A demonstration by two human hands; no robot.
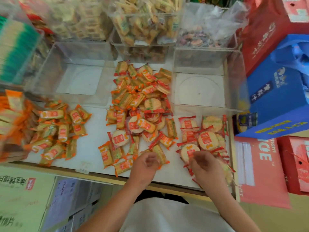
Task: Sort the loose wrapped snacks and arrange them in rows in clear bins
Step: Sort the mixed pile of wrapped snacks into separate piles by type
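I am looking down at a white tabletop (93, 144) where loose wrapped snacks are lying in three groups. A heap of orange-wrapped oblong crackers (58, 131) is sitting at the left, a big mixed pile of orange and red packets (140, 106) is filling the middle, and a group of round rice crackers in red-edged wrappers (205, 134) is lying at the right. My left hand (145, 164) is hovering at the near edge of the mixed pile, fingers curled loosely inward (I cannot tell whether they are pinching a packet). My right hand (203, 164) is resting over the round crackers, fingers curled, grip blurred. Two empty clear plastic bins (207, 91) are standing behind the piles, well apart from both hands.
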